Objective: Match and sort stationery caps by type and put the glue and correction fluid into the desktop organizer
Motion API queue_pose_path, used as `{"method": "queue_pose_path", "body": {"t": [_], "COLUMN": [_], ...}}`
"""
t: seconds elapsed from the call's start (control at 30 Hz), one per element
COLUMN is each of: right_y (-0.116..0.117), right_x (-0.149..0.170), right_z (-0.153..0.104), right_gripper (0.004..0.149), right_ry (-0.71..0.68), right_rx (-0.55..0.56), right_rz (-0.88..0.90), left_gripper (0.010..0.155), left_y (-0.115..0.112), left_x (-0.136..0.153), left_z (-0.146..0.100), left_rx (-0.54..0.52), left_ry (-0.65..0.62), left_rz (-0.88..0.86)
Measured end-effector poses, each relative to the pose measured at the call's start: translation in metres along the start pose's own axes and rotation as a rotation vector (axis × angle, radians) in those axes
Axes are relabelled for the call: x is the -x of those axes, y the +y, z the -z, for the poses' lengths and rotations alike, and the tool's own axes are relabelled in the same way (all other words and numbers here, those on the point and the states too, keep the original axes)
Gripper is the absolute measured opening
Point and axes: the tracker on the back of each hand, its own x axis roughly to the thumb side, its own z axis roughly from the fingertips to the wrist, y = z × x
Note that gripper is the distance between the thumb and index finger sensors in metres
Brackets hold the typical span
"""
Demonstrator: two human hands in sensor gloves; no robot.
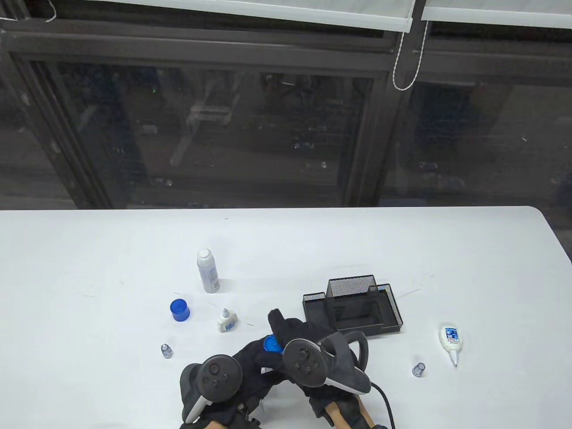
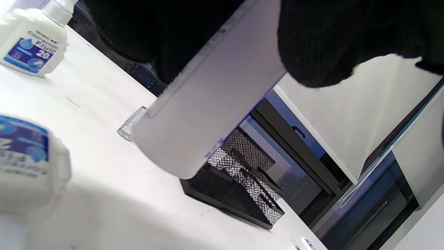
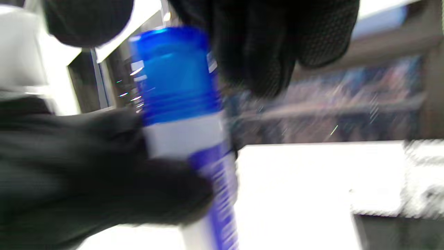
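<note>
A white glue stick (image 2: pixel 208 104) with a blue cap (image 1: pixel 271 344) is held up between both hands at the table's front middle. My left hand (image 1: pixel 257 359) grips the white tube (image 3: pixel 184 139). My right hand (image 1: pixel 280 333) has its thumb and fingers (image 3: pixel 263 41) on either side of the blue cap (image 3: pixel 173 73); the right wrist view is blurred. The black mesh organizer (image 1: pixel 351 282) stands just right of the hands and holds nothing I can see. One correction fluid bottle (image 1: pixel 227 320) stands uncapped left of the hands. Another (image 1: pixel 450 339) lies at the right.
A white bottle (image 1: pixel 208 270) stands uncapped at the back left, with a large blue cap (image 1: pixel 179 309) in front of it. Small clear caps sit at the left (image 1: pixel 166 350) and right (image 1: pixel 418 369). The table's right edge curves away near the lying bottle.
</note>
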Motion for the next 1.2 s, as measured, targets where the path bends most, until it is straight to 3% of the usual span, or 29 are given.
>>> {"method": "queue_pose_path", "body": {"t": [0.03, 0.07, 0.13, 0.17, 0.23, 0.33, 0.43, 0.57, 0.67, 0.83, 1.0, 1.1, 1.2], "right_y": [0.002, 0.004, 0.004, 0.003, 0.003, 0.007, 0.008, 0.003, 0.002, 0.008, 0.008, -0.008, -0.025], "right_x": [0.0, 0.0, -0.002, -0.003, -0.003, 0.001, 0.002, -0.001, -0.002, -0.004, 0.001, 0.014, 0.032], "right_z": [0.002, 0.003, 0.002, 0.002, 0.002, 0.004, 0.005, 0.002, 0.001, 0.001, 0.0, -0.006, -0.012], "right_gripper": [0.075, 0.071, 0.073, 0.076, 0.078, 0.081, 0.072, 0.07, 0.069, 0.069, 0.069, 0.069, 0.069], "right_ry": [0.002, 0.011, 0.064, 0.083, 0.086, 0.042, 0.006, -0.027, -0.039, -0.024, 0.005, 0.045, 0.111], "right_rx": [-0.097, -0.128, 0.048, 0.068, 0.033, -0.136, -0.027, 0.002, 0.009, 0.114, 0.13, 0.186, 0.243], "right_rz": [0.081, 0.093, -0.047, -0.111, -0.113, 0.068, 0.131, 0.108, 0.124, 0.133, 0.159, 0.23, 0.215], "left_gripper": [0.072, 0.072, 0.072, 0.072, 0.072, 0.072, 0.072, 0.074, 0.074, 0.071, 0.073, 0.077, 0.077], "left_y": [0.001, 0.002, 0.002, 0.001, 0.0, 0.003, 0.004, 0.009, 0.011, 0.013, 0.015, 0.025, 0.035], "left_x": [-0.001, -0.001, -0.001, -0.001, -0.002, -0.002, 0.0, 0.002, 0.006, 0.0, 0.001, -0.003, 0.007], "left_z": [-0.001, -0.001, -0.002, -0.002, -0.002, -0.002, -0.002, 0.001, 0.003, -0.003, -0.001, -0.002, -0.005], "left_rx": [-0.006, -0.01, 0.002, 0.005, 0.011, -0.005, -0.011, 0.005, 0.1, -0.064, -0.014, 0.012, -0.049], "left_ry": [-0.005, -0.008, -0.01, -0.016, -0.011, -0.016, -0.044, -0.083, -0.094, -0.081, -0.071, -0.057, -0.044], "left_rz": [0.003, 0.006, 0.014, 0.013, 0.027, 0.009, 0.0, -0.021, -0.005, 0.136, 0.111, 0.231, 0.408]}}
